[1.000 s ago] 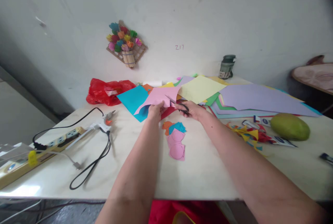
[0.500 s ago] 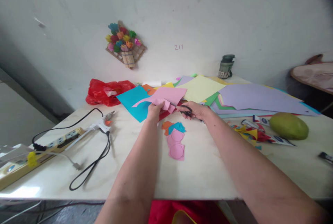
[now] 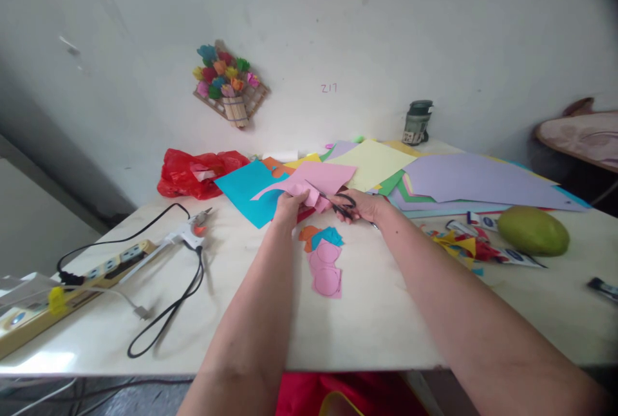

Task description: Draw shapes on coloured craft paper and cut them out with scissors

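My left hand is closed on the near edge of a pink paper sheet, which has a curved strip hanging off its left side. In my right hand is a pair of black-handled scissors; the blades are spread and reach to the pink paper's cut edge beside my left fingers. Below my hands on the table lie pink paper pieces with circles drawn on them. Small orange cut-outs and blue cut-outs rest just above those pieces. A blue sheet lies under the pink one.
Coloured sheets spread across the back right. At right are a green mango-like fruit, glue tubes and yellow scraps. A glue gun, its looped cord and a power strip occupy the left. A red bag sits behind.
The pink sheet has shifted slightly right and turned a little. The scissor handles have spread wider apart. The whole view has moved slightly.
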Demonstrator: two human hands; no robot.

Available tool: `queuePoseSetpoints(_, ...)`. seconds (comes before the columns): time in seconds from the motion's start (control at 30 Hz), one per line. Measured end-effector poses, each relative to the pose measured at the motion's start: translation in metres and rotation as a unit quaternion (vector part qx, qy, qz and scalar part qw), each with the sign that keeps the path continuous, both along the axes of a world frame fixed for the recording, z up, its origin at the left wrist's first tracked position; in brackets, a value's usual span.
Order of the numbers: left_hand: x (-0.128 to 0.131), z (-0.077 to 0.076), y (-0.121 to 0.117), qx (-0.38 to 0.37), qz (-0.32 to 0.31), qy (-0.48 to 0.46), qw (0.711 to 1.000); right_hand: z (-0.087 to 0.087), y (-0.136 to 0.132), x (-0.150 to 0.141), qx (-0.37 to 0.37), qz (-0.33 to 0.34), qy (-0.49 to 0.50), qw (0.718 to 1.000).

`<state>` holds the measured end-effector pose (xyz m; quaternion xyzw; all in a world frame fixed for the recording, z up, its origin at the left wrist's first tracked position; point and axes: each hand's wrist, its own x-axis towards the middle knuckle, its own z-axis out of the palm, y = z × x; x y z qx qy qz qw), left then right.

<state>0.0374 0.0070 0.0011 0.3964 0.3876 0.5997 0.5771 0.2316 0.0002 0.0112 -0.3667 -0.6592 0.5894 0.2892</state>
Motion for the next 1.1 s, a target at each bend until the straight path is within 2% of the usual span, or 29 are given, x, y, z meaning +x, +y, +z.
queuePoseSetpoints(0.6,-0.0012,0.0022,0.0003,0.001,0.006,-0.022,1.0,0.0024,-0.0022,-0.0058,-0.005,-0.052,-0.004,0.999)
queuePoseSetpoints(0.77,-0.0018,0.0027,-0.0002,0.004,0.006,-0.02,1.0,0.0081,-0.0072,-0.0079,-0.01,-0.057,0.005,0.998)
queuePoseSetpoints(1.0,-0.0037,0.0034,-0.001,-0.002,-0.002,-0.021,1.0,0.0068,-0.0051,-0.0081,-0.008,-0.062,0.014,0.998)
queuePoseSetpoints(1.1,-0.005,0.0021,0.0023,-0.009,0.013,-0.016,1.0,0.006,-0.0034,-0.0076,0.005,-0.057,0.011,0.998)
